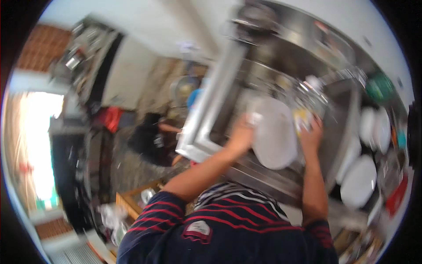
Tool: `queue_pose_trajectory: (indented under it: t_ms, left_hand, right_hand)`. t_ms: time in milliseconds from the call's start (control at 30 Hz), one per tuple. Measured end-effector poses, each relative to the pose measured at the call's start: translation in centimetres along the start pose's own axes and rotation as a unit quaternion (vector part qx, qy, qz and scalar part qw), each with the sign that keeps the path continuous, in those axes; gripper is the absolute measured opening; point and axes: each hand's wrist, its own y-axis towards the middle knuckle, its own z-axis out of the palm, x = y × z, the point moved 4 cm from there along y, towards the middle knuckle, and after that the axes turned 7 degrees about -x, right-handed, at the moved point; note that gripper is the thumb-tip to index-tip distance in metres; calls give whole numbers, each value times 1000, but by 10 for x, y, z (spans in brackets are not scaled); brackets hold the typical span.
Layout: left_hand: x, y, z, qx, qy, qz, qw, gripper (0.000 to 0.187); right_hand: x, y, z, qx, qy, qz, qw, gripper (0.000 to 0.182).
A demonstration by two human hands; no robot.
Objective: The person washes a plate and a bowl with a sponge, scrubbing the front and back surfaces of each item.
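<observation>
A white oval platter (275, 136) is held over the stainless steel sink (222, 99), tilted with its broad face towards me. My left hand (243, 131) is closed on the platter's left edge. Beside the platter's right edge, my right hand (311, 131) is closed on a yellow sponge (302, 119). Motion blur hides whether the sponge touches the platter. Behind the right hand, shiny blurred dishes (310, 94) lie in the sink, too smeared to name exactly.
Several white plates (358, 181) lie on the right. A green round item (379, 86) sits at the sink's back right corner. A metal pot (256, 18) stands at the far end. Another person in dark clothing (151, 141) is low on the floor to the left.
</observation>
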Motion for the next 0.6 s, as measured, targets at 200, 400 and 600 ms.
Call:
queue_pose_trajectory:
  t_ms: [200,400,600]
  left_hand:
    - [29,-11,1,-144,-107,98,979,42]
    - [19,-55,-31,-201,-161,83,963,47]
    - [46,-68,-11,-242,-150,-20,958,51]
  right_hand:
    - [97,-49,53,182,158,-234,942,38]
    - [70,-34,92,220,175,-271,921,33]
    - [-25,18,77,119,-93,-286,946,37]
